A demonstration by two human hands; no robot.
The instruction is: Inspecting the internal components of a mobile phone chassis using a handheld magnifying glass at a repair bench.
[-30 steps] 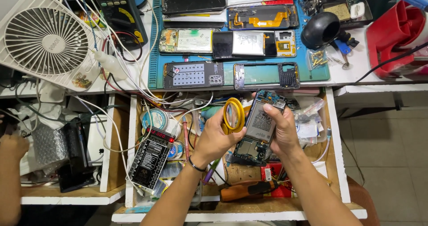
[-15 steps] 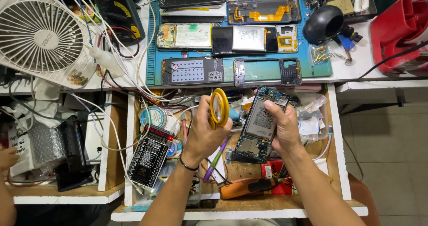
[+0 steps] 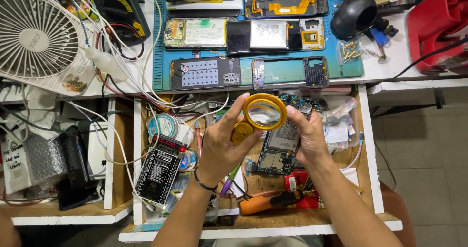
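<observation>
Yellow-rimmed round suction cup (image 3: 264, 111) had turned from edge-on to flat, clear disc facing the camera, seemingly lined up for the opened phone (image 3: 282, 142) below. Left hand (image 3: 225, 147) pinched its rim; right hand (image 3: 307, 139) gripped the phone and touched the rim's far side. Both hung over the open wooden drawer (image 3: 366, 164), which held an orange-handled tool (image 3: 269, 201), a black tester board (image 3: 161, 171), plastic bags and wires.

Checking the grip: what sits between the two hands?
Head view: the yellow-rimmed tape roll, pinched between left hand and right hand.
</observation>
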